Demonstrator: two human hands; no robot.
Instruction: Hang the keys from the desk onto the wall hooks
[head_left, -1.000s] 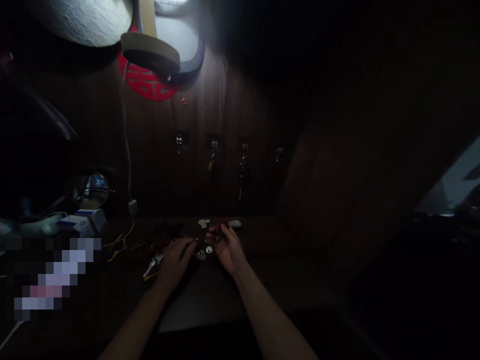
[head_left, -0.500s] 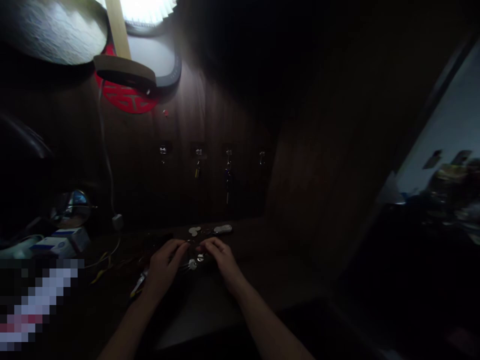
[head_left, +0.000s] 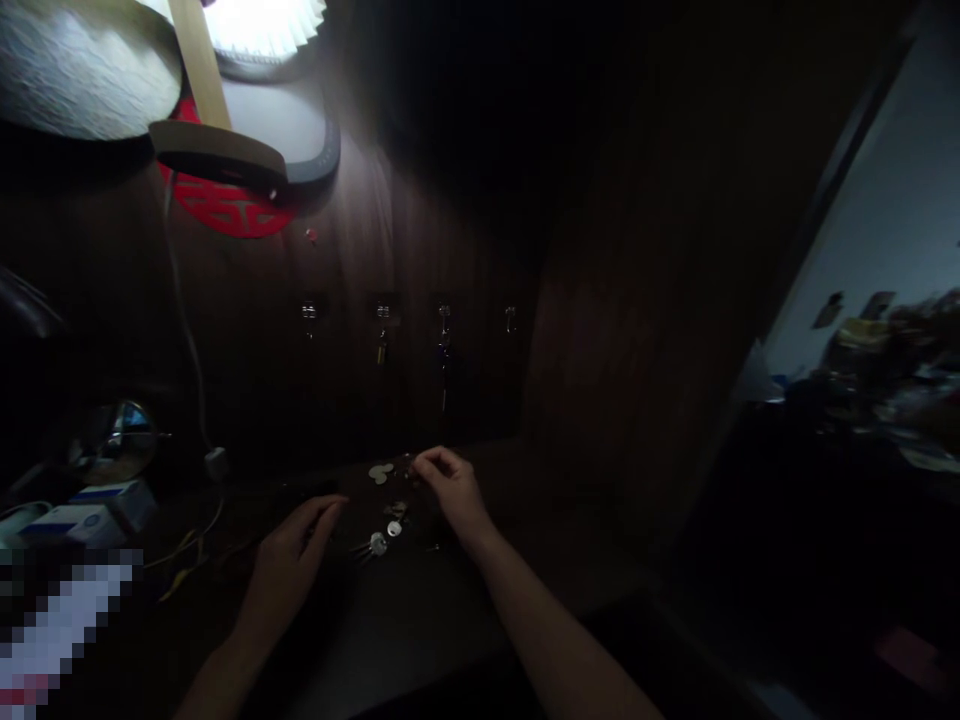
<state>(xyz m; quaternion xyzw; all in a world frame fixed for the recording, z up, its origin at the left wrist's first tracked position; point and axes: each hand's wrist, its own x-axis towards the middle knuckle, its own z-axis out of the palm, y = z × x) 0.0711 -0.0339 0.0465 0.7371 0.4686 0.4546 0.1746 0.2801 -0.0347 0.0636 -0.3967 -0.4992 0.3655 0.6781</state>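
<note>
A dark wood-panelled wall (head_left: 465, 230) rises beyond a dark surface (head_left: 397, 640), and a room opens in the dim distance at far right. High on the left of the wall, a lamp with a pleated white shade (head_left: 259, 25) shines over a red paper-cut circle (head_left: 225, 205). A white cable (head_left: 184, 320) runs down the wall to a small plug (head_left: 216, 463). On the left of the surface sit white-and-blue boxes (head_left: 82, 522), with a round mirror (head_left: 116, 442) behind them and yellow wires (head_left: 187, 553) nearby. A row of four metal wall hooks (head_left: 409, 315) sits above the surface, with keys (head_left: 444, 370) hanging from the middle two. The left hand (head_left: 289, 565) lies near, fingers loosely extended, and appears empty, though the shadow makes that hard to be sure of. The right hand (head_left: 450, 490) is farther right, fingers curled into a loose pinch; it is too dark to tell whether it holds anything. Between the hands, silver keys (head_left: 379, 544) lie on the surface, just near of pale round discs (head_left: 380, 473).
</note>
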